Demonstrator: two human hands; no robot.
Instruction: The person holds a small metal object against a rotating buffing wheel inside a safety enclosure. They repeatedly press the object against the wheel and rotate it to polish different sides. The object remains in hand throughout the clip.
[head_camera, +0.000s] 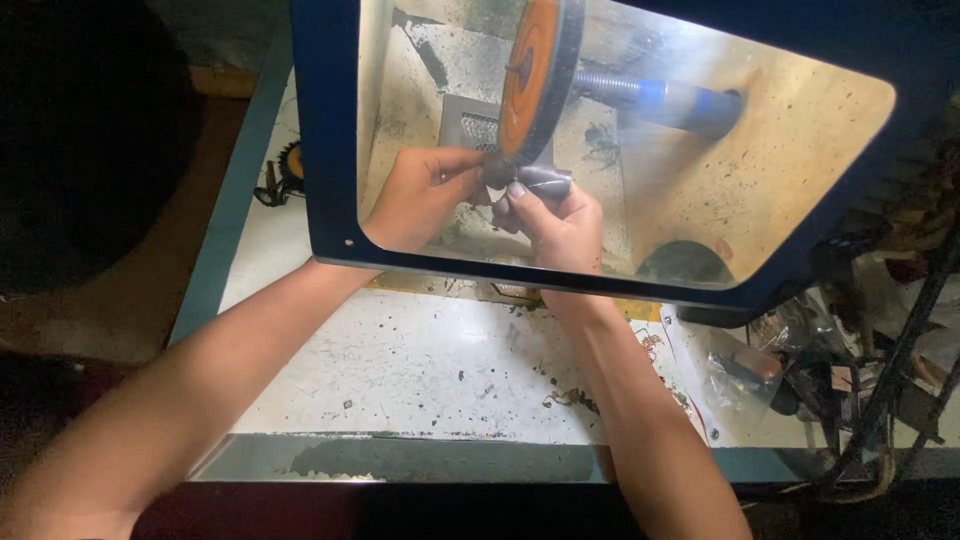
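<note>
Blue-framed clear shield (330, 150) across the upper frame, orange wheel (535, 75) on a threaded shaft (610, 88) behind it, speckled white table (420, 365) below (clutter at the right edge). Both forearms reaching up from the bottom, left hand (415, 195) and right hand (555, 225) meeting at upper centre, fingertips pinched on a small grey piece (540, 180). Piece against the wheel's lower rim, long axis roughly left-to-right.

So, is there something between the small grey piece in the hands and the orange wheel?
Nothing visible does. The left hand and right hand hold the small grey piece right at the lower edge of the orange wheel. The clear shield lies only between camera and hands.
</note>
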